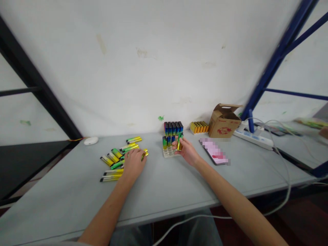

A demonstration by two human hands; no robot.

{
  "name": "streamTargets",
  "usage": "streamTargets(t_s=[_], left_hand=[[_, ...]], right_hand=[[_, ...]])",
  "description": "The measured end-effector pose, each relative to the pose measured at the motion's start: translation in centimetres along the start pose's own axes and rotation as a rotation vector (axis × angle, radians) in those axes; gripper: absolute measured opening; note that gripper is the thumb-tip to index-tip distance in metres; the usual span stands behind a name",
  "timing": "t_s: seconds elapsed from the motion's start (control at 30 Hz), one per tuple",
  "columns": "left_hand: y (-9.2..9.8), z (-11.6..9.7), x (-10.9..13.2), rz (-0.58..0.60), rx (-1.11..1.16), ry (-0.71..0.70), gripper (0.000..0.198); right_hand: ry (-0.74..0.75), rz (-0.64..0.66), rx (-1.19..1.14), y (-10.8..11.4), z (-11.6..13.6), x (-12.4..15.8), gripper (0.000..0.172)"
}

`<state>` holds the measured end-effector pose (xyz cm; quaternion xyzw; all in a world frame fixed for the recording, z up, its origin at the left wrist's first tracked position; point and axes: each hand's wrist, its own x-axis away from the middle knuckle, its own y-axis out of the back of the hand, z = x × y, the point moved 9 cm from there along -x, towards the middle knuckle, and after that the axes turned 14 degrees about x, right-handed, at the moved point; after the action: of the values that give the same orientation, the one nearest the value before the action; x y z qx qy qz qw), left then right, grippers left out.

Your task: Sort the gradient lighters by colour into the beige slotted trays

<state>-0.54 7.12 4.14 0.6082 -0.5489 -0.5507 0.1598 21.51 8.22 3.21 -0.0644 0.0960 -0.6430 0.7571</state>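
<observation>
My right hand [188, 152] pinches a green and gold lighter [180, 142] upright above the front of a white tray [169, 154] with round holes. Several green and blue lighters [164, 141] stand in the tray's back part. My left hand [134, 162] rests over the right side of a loose pile of yellow and green lighters [112, 157], its fingers curled around a yellow lighter [145, 152] that sticks out on the right. How firmly it is held is partly hidden.
Behind the tray stand packed blue lighters [173, 128] and yellow ones [199, 127]. An open cardboard box [223, 123], a phone [214, 152], a white power strip [253, 138] and cables are on the right. A white oval object [91, 141] lies back left.
</observation>
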Motion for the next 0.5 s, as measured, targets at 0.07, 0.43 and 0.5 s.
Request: streamTargets(t_s=[0.07,0.43,0.5], left_hand=[[-0.3,-0.3,-0.1,0.023,0.021,-0.032,0.019],[-1.4,0.1,0.0,0.078,0.027,0.008,0.028],[-1.4,0.1,0.0,0.078,0.028,0.015,0.028]], right_hand=[[-0.03,0.001,-0.039,0.0,-0.1,0.0,0.022],[-0.142,0.113,-0.298,-0.6,-0.7,-0.1,0.04],[-0.148,0.116,-0.324,-0.6,-0.6,0.0,0.041]])
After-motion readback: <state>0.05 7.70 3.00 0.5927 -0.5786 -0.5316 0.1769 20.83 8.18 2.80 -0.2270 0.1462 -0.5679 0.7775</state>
